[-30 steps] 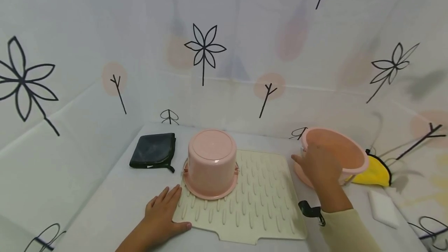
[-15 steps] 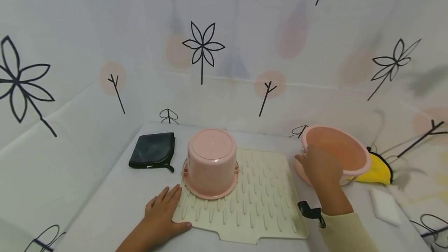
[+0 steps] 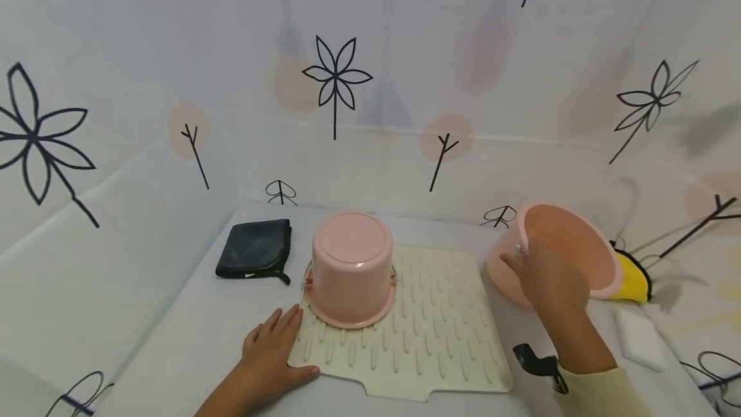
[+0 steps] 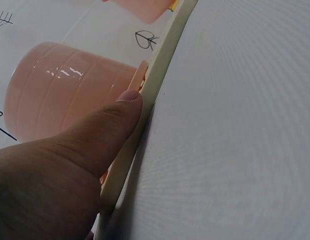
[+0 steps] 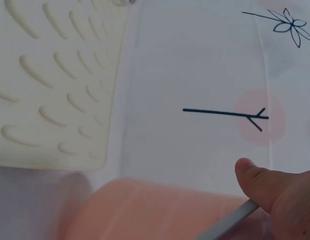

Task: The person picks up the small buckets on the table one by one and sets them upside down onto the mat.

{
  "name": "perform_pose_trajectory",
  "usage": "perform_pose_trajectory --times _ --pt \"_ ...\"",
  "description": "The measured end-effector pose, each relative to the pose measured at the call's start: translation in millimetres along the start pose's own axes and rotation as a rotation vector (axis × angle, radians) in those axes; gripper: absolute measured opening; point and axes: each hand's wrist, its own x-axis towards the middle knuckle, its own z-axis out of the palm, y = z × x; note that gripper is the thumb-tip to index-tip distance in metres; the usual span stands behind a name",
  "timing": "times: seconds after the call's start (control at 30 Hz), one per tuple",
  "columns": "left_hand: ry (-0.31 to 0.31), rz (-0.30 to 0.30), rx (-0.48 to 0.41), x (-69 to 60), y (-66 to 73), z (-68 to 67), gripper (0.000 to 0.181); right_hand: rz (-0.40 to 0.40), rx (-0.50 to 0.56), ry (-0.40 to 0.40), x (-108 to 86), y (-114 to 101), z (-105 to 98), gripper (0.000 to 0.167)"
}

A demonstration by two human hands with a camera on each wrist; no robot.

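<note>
An upturned pink bucket [image 3: 352,270] stands on the left part of a cream ridged mat [image 3: 434,333]. My left hand [image 3: 269,359] rests at the mat's front left corner with fingers spread; in the left wrist view its thumb [image 4: 112,125] lies against the mat's edge [image 4: 160,65]. On the right, my right hand [image 3: 556,282] grips the near left rim of a second pink bucket [image 3: 570,237], which tilts with its mouth to the right. The right wrist view shows the thumb [image 5: 260,182] by a grey handle [image 5: 230,220]; the other fingers are hidden.
A dark folded pouch [image 3: 255,250] lies at the back left. Behind the tilted bucket is a yellow item with black trim [image 3: 633,278], and a white block [image 3: 639,340] lies at the right edge. Patterned cloth [image 3: 393,166] hangs behind the table.
The right hand has shifted slightly right, and the bucket it grips has tipped further over, its mouth turning rightward. The left hand and upturned bucket have stayed in place.
</note>
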Motion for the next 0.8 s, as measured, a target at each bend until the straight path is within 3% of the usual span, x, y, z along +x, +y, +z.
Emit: perform_pose_trajectory --times 0.07,0.27,0.4,0.43,0.5,0.57,0.63,0.73,0.8 --pt "0.001 -0.003 0.01 -0.4 -0.3 -0.8 0.123 0.028 0.1 0.065 -3.7 -0.9 1.2 0.062" --pt "-0.001 0.0 0.006 -1.4 0.2 -1.5 0.122 -0.028 0.11 0.238 -19.7 -3.5 2.4 0.062" --pt "-0.011 -0.008 0.001 -2.0 1.1 -1.8 0.123 -0.202 -0.15 0.328 -35.2 -3.8 4.3 0.025" --pt "-0.012 -0.007 -0.002 -2.2 1.2 -2.0 0.122 -0.246 -0.228 0.354 -38.8 -3.9 4.6 0.028" --pt "-0.012 -0.004 -0.002 -2.6 1.4 -2.4 0.122 -0.321 -0.344 0.41 -45.2 -3.8 6.1 0.05" --pt "-0.012 -0.002 0.001 -2.9 1.4 -2.3 0.122 -0.29 -0.252 0.436 -49.6 -5.5 7.1 0.04" --pt "-0.01 0.001 0.001 -3.3 1.4 -2.5 0.122 -0.186 -0.086 0.416 -52.7 -8.4 6.8 0.02" --pt "-0.004 0.004 0.01 -3.8 1.7 -2.4 0.122 0.014 0.194 0.385 -56.6 -14.4 6.4 0.053" --pt "-0.002 0.003 0.01 -4.1 2.1 -2.5 0.122 0.12 0.299 0.383 -59.6 -18.4 6.9 0.066"
